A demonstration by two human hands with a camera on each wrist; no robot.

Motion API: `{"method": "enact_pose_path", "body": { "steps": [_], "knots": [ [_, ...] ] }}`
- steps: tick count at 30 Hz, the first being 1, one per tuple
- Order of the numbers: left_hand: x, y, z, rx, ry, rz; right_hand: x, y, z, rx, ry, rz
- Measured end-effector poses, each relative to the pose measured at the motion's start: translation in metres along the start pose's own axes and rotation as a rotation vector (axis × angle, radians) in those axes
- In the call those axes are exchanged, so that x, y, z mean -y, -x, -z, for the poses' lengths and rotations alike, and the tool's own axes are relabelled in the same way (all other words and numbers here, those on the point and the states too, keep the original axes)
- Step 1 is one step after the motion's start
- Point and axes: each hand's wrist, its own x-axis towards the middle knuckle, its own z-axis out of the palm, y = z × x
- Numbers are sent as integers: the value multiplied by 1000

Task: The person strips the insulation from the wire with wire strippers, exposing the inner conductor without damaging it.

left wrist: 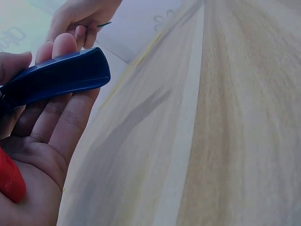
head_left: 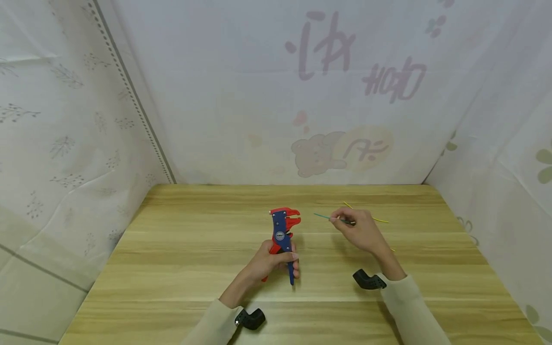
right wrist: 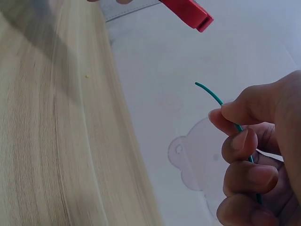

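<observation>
Red-and-blue wire strippers (head_left: 280,232) stand upright in my left hand (head_left: 268,261), which grips them by the handles with their head up and the mouth toward the right. The left wrist view shows the blue handle (left wrist: 61,77) across the fingers and the red handle (left wrist: 10,176) against the palm. My right hand (head_left: 362,232) pinches a thin green wire (right wrist: 209,91) between thumb and index finger, the other fingers curled along it. The wire's free end points left, a short gap away from the mouth of the strippers.
Yellow wire (head_left: 380,221) lies on the wooden table (head_left: 185,244) behind and beside my right hand. A tiny yellow bit (right wrist: 87,76) is on the tabletop in the right wrist view. Printed cloth (head_left: 241,96) hangs along the back and both sides.
</observation>
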Motion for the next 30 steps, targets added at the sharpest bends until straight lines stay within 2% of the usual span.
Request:
{"method": "enact_pose_path", "body": {
  "steps": [13, 23, 30],
  "knots": [
    [0, -2, -6, 20, 0, -12, 12, 1, -1, -3, -45, 41],
    [1, -2, -10, 25, 11, -13, 16, 0, -3, -13, -59, 105],
    [1, -3, -12, 35, 10, -14, 22, 0, -3, 1, -70, 99]
  ]
}}
